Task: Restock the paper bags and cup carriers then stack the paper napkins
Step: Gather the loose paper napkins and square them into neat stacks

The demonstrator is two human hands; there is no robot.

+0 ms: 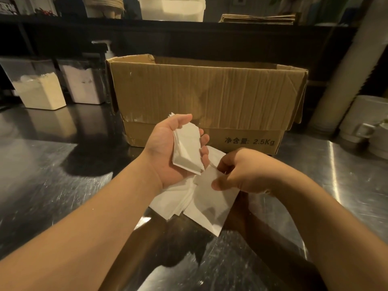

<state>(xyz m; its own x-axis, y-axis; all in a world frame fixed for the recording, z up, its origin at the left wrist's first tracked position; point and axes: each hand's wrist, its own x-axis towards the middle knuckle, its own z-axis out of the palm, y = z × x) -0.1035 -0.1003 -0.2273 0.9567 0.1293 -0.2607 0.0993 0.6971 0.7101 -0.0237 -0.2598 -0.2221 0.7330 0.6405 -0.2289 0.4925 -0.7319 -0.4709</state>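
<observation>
My left hand is palm up above the steel counter and holds a small stack of folded white napkins, its fingers curled round the stack's far edge. My right hand is just to the right and lower, pinching a single white napkin between thumb and fingers. Below both hands a loose pile of white napkins lies spread on the counter. A stack of brown paper bags lies on the dark shelf at the back.
An open cardboard box marked 2.5Kg stands right behind the hands. Two clear bins of powder and a pump bottle are at back left. White mugs and a pale column stand on the right. A white tub sits on the shelf.
</observation>
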